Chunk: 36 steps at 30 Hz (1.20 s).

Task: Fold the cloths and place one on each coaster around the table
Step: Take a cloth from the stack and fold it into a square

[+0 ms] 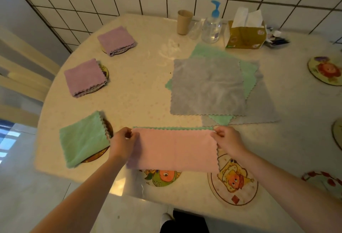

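Pink cloth (174, 149) folded in half, held over near table (140, 88) edge, left hand (123, 144) pinching its left top corner, right hand (228, 140) pinching right top corner, partly covering cartoon coaster (162, 177), flat cloth pile (209, 86) behind, three folded cloths on coasters at left.

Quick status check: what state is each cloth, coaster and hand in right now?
Pink cloth: folded in half, held up by both hands.
Left hand: pinching its left corner.
Right hand: pinching its right corner.
Two purple cloths: folded, on coasters.
Green cloth: folded, on coaster.
Grey cloth: unfolded, top of pile.
Near coasters: uncovered.
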Each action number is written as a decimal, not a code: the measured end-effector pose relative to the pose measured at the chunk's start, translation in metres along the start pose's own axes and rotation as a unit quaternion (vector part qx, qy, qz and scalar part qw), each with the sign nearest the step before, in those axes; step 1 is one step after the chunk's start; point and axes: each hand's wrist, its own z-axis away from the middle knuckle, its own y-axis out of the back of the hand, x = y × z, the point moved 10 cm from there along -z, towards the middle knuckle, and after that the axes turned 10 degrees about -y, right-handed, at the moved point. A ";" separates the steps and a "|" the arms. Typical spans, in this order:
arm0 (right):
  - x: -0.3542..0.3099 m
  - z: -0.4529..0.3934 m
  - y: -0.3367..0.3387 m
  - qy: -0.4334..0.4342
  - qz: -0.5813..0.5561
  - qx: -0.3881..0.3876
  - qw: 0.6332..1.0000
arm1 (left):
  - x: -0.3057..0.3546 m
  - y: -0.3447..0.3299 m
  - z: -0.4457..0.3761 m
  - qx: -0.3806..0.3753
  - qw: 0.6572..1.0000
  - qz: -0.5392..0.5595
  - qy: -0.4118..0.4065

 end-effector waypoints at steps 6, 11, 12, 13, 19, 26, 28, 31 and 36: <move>-0.001 -0.010 -0.002 -0.011 -0.004 -0.008 1.000 | 0.003 -0.001 -0.005 0.001 0.999 -0.033 -0.005; -0.006 -0.018 -0.008 -0.003 0.025 -0.012 1.000 | 0.004 -0.001 -0.012 0.009 0.998 -0.067 -0.006; -0.009 -0.018 -0.007 -0.001 0.033 -0.008 0.999 | 0.005 -0.002 -0.015 0.007 0.997 -0.077 -0.004; -0.011 -0.019 -0.007 0.006 0.046 -0.003 0.999 | 0.004 -0.003 -0.017 0.006 0.996 -0.090 0.000; -0.020 -0.020 -0.010 0.025 0.136 0.028 0.990 | 0.004 0.001 -0.016 0.030 0.991 -0.132 0.009; -0.068 0.032 0.004 0.218 0.248 0.153 0.932 | 0.072 -0.003 0.029 0.028 0.962 -0.109 -0.250; -0.065 0.061 -0.033 0.304 0.276 0.056 0.910 | 0.086 -0.039 0.073 -0.099 0.931 -0.104 -0.334; -0.044 0.115 -0.077 0.414 0.352 -0.015 0.839 | 0.078 -0.088 0.125 -0.221 0.856 -0.210 -0.417; -0.010 0.134 -0.077 0.410 0.408 0.006 0.816 | 0.033 -0.084 0.129 -0.230 0.834 -0.315 -0.392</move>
